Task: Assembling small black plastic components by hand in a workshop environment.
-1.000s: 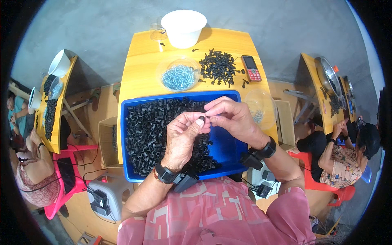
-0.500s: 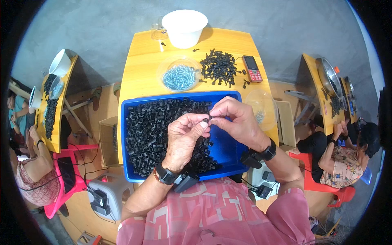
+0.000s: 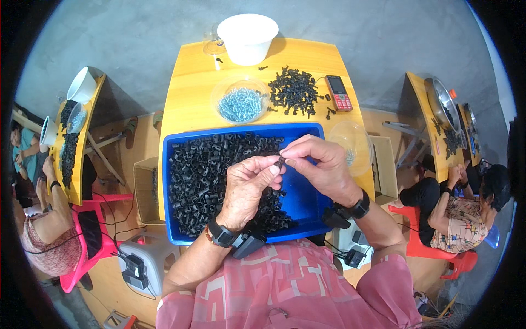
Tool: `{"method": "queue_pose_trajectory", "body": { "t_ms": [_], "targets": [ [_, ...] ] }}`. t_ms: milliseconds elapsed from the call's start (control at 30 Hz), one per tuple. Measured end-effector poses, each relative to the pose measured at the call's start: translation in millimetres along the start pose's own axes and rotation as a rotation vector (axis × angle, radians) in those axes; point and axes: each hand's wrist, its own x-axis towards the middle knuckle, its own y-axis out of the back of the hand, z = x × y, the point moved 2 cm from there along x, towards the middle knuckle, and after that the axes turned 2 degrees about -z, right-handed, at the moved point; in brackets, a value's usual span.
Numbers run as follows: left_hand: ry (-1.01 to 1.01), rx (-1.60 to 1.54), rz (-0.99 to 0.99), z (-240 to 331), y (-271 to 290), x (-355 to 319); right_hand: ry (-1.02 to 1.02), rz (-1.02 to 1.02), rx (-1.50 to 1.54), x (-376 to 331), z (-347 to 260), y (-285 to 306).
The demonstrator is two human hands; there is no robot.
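Note:
Above the blue tub (image 3: pixel 307 211) my two hands meet at the fingertips. My left hand (image 3: pixel 249 183) pinches a small black plastic part (image 3: pixel 281 160) between thumb and forefinger. From the other side my right hand (image 3: pixel 318 164) is closed, its thumb and fingertips pressed at the top of that same part; fingers hide most of it. Many short black tube-like plastic pieces (image 3: pixel 203 175) fill the left and middle of the tub. Beyond the tub lie a clear bowl of silvery screws (image 3: pixel 240 105) and a heap of black plastic pieces (image 3: pixel 296 92).
A white bucket (image 3: pixel 247 38) stands at the table's far edge. Right of the heap lies a red-and-black keypad phone (image 3: pixel 338 93). A clear round container (image 3: pixel 350 145) sits right of the tub. Co-workers sit at yellow tables (image 3: pixel 90 148) on both sides. Cardboard boxes (image 3: pixel 386 170) flank my table.
My fingertips have shifted slightly around the small black part, which still sits between both hands. The tub and the things on the table have not moved noticeably.

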Motion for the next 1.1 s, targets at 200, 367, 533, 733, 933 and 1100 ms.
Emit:
{"method": "queue_pose_trajectory", "body": {
  "t_ms": [200, 367, 533, 733, 933, 1100],
  "targets": [
    [0.024, -0.004, 0.004, 0.4, -0.1, -0.2, 0.142, -0.038, -0.139, 0.5, 1.1, -0.2],
    [0.038, 0.006, 0.013, -0.1, 0.3, -1.0, 0.159, -0.076, -0.183, 0.1, -4.7, -1.2],
    [0.0, 0.065, 0.011, -1.5, -0.2, -0.7, 0.195, -0.096, -0.214, -0.1, -7.4, -0.7],
    [0.024, 0.043, 0.017, -2.3, 0.5, -0.3, 0.194, -0.133, -0.22, -0.5, -4.5, 2.5],
    [0.034, -0.026, -0.008, -5.9, 4.4, 1.3, 0.245, -0.131, -0.364, -3.1, -7.8, -1.9],
    [0.084, -0.056, -0.021, -2.2, 3.9, 1.4, 0.348, -0.125, -0.45, -5.5, -12.5, -4.5]
  ]
}}
